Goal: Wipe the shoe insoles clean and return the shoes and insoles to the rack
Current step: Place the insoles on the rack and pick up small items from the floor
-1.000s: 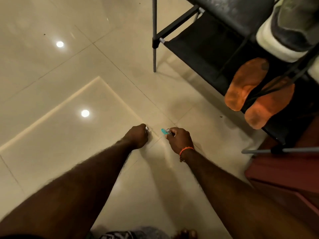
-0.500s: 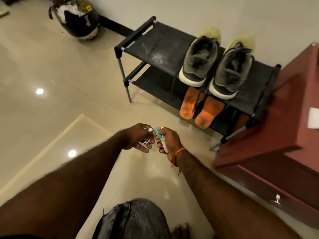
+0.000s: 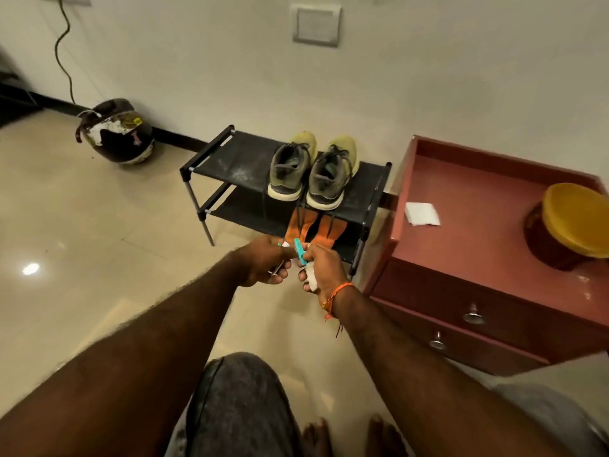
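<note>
A rounded dark helmet (image 3: 115, 131) with torn white patches rests on the glossy beige tile floor (image 3: 82, 225) at far left, by the wall. To its right stands a two-tier shoe rack (image 3: 237, 156) of black tubing and black fabric shelves. Two olive-grey lace-up shoes (image 3: 313, 171) sit side by side on the upper shelf, heels outward; two flat orange insoles (image 3: 316, 230) lie on the lower shelf beneath them. In front, the left hand (image 3: 265, 262) grips a thin metal item whose type cannot be determined, while the right hand (image 3: 318, 267) pinches a small teal plastic tool (image 3: 299, 249) and clasps a white wad; the hands nearly touch. At right, a glossy maroon drawer cabinet (image 3: 461, 308) carries a folded white tissue (image 3: 421, 213) and a yellow-lidded round container (image 3: 573, 225).
</note>
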